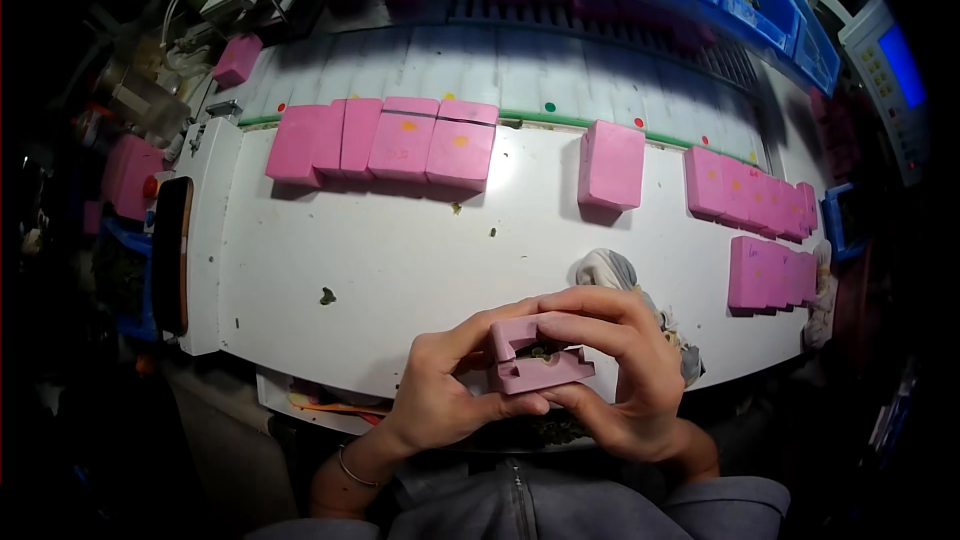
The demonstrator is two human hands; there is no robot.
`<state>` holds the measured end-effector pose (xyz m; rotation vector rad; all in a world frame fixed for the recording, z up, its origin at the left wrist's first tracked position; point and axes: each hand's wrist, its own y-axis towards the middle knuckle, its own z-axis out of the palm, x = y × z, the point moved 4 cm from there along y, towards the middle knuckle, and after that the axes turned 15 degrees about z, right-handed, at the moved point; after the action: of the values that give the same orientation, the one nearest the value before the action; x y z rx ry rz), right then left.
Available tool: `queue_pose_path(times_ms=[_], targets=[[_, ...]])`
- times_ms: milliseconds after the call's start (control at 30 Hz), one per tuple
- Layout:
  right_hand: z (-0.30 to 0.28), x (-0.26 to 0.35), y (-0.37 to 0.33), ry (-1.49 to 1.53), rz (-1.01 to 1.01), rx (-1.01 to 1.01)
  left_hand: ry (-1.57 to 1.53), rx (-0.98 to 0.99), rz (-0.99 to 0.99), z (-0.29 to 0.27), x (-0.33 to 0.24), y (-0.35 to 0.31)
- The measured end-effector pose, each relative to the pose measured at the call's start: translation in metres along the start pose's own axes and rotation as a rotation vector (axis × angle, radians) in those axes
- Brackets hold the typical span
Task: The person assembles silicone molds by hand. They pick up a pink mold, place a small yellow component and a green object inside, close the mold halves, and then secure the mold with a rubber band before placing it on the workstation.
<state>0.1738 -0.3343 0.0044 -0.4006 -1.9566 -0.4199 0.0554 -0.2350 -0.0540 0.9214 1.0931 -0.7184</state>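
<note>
Left hand (pixel 445 377): 1, raised from the lower edge, forearm slanting up and to the right, wrist ringed by a bracelet (pixel 357 470); index finger reaching over the far side, thumb laid along the near underside.

Right hand (pixel 640 370): 1, forearm rising from the lower right, wrist turned inward, fingers arched over the top, thumb underneath and pointing left, its tip near the left thumb's.

Grip: both hands closed around the split block (pixel 550 373), pinching it between thumbs and fingers.

Split block: 1, pink, held up before the jacket (pixel 500 502), over the near edge of the table (pixel 380 230). Long axis roughly left to right, right end tipped slightly upward; 2 parts gape toward the right, dark matter between.

Nearby: grey cloth (pixel 605 268), 1, just beyond the right hand; lone block (pixel 612 165), 1, pink, farther back.
</note>
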Motion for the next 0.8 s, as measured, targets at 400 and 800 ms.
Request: queue_pose_path(times_ms=[400,800], targets=[[-0.003,-0.007,-0.003,0.013,0.042,-0.013,0.068,-0.078,0.146,0.003,-0.006,0.005],[0.01,-0.028,-0.014,0.064,0.225,-0.03,0.204,-0.67,0.0,-0.083,-0.055,-0.104]])
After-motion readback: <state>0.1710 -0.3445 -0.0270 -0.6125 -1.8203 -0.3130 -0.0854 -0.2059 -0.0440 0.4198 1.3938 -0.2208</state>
